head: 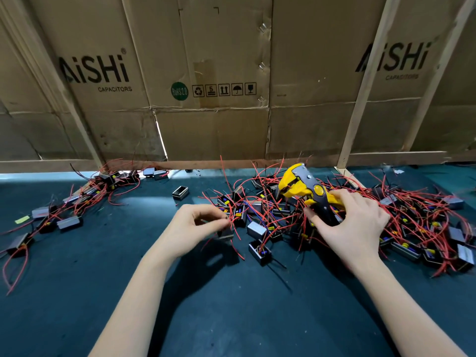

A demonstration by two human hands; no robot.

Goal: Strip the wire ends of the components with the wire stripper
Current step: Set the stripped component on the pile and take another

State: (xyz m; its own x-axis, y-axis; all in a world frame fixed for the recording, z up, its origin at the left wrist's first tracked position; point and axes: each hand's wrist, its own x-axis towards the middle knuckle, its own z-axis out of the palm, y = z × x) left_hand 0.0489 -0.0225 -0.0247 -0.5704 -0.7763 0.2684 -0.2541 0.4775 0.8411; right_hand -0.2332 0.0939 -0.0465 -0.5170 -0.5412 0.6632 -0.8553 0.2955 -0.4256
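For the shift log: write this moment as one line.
left hand: pinches red wire | right hand: grips wire stripper | stripper: above component pile, off the wire | stage: before strip

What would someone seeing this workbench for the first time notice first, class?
Most striking is the yellow wire stripper, gripped by the right hand above a tangled pile of red-wired components at centre right. The left hand pinches a red wire at the pile's near edge. Behind the dark green table stands a wall of AiSHi cardboard boxes.
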